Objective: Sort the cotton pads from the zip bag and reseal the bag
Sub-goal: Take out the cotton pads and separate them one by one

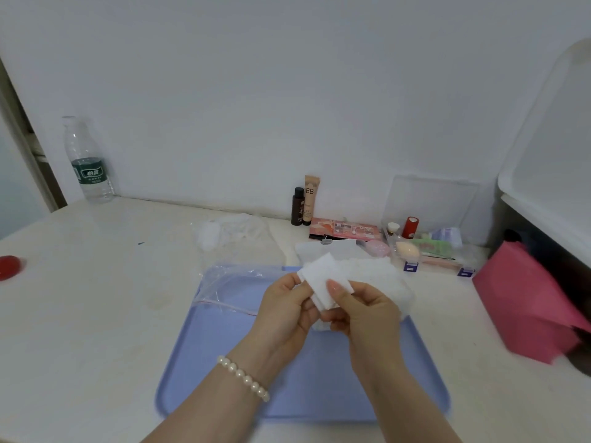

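Above a blue tray [224, 362], both my hands hold a small stack of white square cotton pads [321, 274]. My left hand [284, 308], with a pearl bracelet on the wrist, grips the stack from the left. My right hand [361, 308] pinches it from the right, thumb on top. A clear zip bag [224, 289] with a pink zip line lies on the tray's far left part, its mouth facing my hands. A heap of white cotton pads [374, 273] lies at the tray's far right corner.
A water bottle [88, 161] stands far left by the wall. Crumpled clear plastic [233, 233], a dark bottle [297, 206], a BB tube [311, 198], a palette [348, 230] and a clear organiser box [428, 241] line the back. A pink folder [524, 298] leans at right. A red object [9, 266] sits at left.
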A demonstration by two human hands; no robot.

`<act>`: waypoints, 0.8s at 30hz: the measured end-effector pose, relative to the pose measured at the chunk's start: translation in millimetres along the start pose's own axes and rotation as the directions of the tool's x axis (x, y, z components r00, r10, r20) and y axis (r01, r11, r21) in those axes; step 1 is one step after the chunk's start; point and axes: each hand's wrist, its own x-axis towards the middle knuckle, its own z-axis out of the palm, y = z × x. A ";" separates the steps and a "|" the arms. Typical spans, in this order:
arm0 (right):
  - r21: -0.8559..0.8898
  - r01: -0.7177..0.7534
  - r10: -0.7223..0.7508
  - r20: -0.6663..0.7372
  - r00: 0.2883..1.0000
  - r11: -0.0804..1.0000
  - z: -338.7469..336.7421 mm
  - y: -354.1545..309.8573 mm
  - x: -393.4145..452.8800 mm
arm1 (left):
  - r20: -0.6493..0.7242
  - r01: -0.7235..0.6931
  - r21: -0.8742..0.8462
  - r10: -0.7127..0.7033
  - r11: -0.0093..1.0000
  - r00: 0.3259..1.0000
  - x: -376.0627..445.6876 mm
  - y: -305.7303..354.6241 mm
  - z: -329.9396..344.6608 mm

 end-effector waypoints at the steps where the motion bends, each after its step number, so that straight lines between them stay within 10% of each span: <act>1: -0.013 0.019 -0.019 -0.027 0.999 1.000 -0.1 -0.2 0.4 | 0.003 0.002 -0.015 -0.002 1.000 1.000 -0.9 0.3 0.6; 15: -0.107 0.138 -0.145 -0.061 0.987 0.985 1.1 6.2 -0.8 | 0.034 0.077 -0.141 -0.073 0.987 0.997 -1.7 8.5 -2.0; 24: -0.482 0.252 -0.321 -0.065 0.945 0.839 -39.3 -34.8 45.6 | -0.082 -0.017 0.385 0.052 0.923 0.995 10.2 -4.2 -32.1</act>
